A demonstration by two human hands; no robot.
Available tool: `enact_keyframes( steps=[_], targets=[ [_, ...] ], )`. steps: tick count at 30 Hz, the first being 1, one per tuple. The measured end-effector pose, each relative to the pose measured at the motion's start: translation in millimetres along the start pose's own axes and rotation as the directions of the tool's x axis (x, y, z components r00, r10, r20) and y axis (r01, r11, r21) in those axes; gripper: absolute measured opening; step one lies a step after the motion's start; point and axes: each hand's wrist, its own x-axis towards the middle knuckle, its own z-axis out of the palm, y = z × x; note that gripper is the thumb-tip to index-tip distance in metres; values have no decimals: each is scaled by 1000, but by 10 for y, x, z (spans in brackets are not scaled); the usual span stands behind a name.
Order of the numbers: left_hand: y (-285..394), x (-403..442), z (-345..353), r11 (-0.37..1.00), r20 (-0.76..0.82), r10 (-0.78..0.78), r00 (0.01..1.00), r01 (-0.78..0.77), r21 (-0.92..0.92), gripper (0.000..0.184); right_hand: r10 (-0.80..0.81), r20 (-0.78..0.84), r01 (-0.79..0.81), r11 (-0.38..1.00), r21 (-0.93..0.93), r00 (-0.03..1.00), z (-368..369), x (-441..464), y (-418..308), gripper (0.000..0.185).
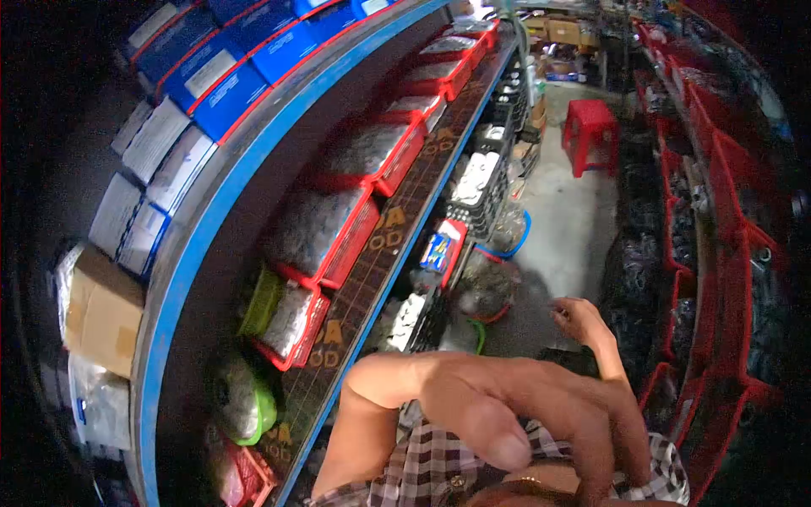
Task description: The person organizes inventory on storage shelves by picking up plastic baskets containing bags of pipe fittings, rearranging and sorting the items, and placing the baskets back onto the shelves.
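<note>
Aisle [583, 215], red stool [591, 135] beyond hands [524, 406] [581, 321]

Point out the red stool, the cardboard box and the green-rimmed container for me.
Red stool [593, 111]: head view, on its seat.
Cardboard box [120, 324]: head view, on its brown side.
Green-rimmed container [268, 412]: head view, on its rim.

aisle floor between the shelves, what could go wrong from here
The blue-rimmed container sits low at the side of the aisle floor, so a foot could catch it in passing.

Further along, the red stool stands in the walkway and might be bumped or tripped over.

The left hand is raised close to the camera and covers much of the lower view, so something low down could be missed.
</note>
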Motion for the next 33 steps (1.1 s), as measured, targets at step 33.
enact_keyframes(
  steps=[33],
  targets=[
    [-1035, 1237, -4034, 837, 178, -110, 978, 188, -513, 58, 60, -13, -60, 997, -44, 998, -2008, 2542, 1695, 25]
  ],
)
